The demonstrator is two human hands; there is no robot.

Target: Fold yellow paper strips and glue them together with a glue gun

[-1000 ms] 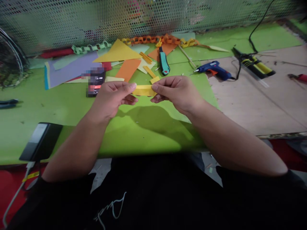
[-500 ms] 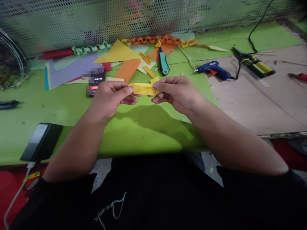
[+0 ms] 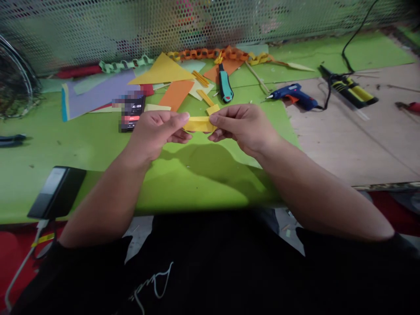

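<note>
A small folded yellow paper (image 3: 199,125) is stretched between my two hands above the green table. My left hand (image 3: 160,130) pinches its left end, with the thumb on top and the other fingers curled beneath. At the right end, my right hand (image 3: 241,124) grips the paper between thumb and fingers. Just behind the right fingertips lie a small yellow piece (image 3: 213,109) and a narrow yellow strip (image 3: 205,97). Past them on the table rests a teal and black cutter (image 3: 225,84).
A phone (image 3: 134,109) lies left of my hands, and a power bank (image 3: 57,191) sits at the front left. Coloured sheets (image 3: 98,94) and a paper chain (image 3: 197,54) are at the back. To the right are a blue glue gun (image 3: 295,95) and yellow-black pliers (image 3: 352,89).
My left thumb has moved right and slightly up along the paper's edge, and the paper's upper edge now looks straighter. My right hand has barely moved.
</note>
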